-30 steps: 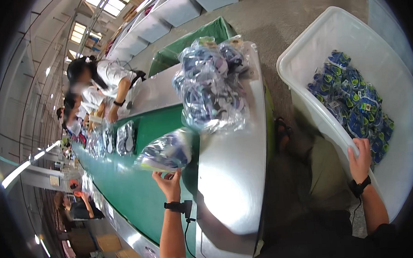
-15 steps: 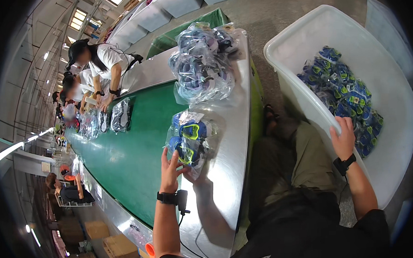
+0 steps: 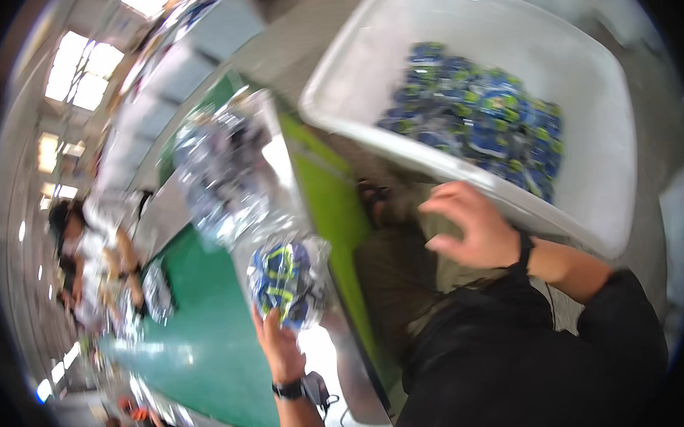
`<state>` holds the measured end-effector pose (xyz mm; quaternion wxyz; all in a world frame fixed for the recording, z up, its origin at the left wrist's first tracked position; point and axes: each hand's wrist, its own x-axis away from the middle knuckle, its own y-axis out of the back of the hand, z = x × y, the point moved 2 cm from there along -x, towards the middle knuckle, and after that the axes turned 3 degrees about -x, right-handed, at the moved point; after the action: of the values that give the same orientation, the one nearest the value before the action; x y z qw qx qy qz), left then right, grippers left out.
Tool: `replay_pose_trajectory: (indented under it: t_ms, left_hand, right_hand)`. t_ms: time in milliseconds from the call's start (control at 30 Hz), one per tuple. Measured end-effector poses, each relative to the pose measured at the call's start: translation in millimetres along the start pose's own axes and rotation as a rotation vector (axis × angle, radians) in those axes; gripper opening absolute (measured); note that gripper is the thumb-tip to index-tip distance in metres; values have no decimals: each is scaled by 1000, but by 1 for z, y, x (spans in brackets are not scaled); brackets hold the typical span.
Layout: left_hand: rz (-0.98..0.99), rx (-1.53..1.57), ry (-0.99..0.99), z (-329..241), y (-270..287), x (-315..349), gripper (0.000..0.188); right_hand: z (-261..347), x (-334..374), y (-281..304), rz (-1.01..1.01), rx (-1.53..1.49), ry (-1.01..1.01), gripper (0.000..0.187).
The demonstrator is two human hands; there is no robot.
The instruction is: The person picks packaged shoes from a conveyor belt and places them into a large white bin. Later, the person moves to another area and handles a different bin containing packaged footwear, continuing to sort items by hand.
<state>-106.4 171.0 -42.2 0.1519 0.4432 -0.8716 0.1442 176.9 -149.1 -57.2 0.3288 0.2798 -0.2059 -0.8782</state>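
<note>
A clear plastic bag holding blue and lime-green shoes (image 3: 285,281) sits over the metal edge of the table. My left hand (image 3: 279,346) grips the near end of this bag, thumb and fingers against the plastic, slightly blurred. My right hand (image 3: 471,227) is in the air with fingers apart and nothing in it, beside the near rim of a large white bin (image 3: 587,237). Inside that bin lie many similar bagged blue and lime-green shoes (image 3: 483,116).
Beyond the held bag, a pile of bagged grey-blue shoes (image 3: 222,169) rests on the table end. A green belt (image 3: 202,342) runs along the table. Co-workers (image 3: 99,254) stand at its far side, blurred. More pale bins (image 3: 143,108) line the back.
My right hand has left the bin's rim and moved left with fingers spread. The bagged shoes and my left hand have shifted toward the table edge. The view has turned right.
</note>
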Motion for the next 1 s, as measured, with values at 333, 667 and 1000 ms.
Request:
replay_pose_trajectory:
  t_ms: [333,667,1000]
  left_hand:
    - [253,-91,140,32,-159,53,59]
    - [516,-233,75,22,-189,50,62]
    - [116,-465,-101,14,-76,12,46]
  right_hand:
    - [83,4,-20,69,47,507,49]
    - [7,-8,112,28,130,221,64]
    - [-121,6,213,-4,569,-202,62]
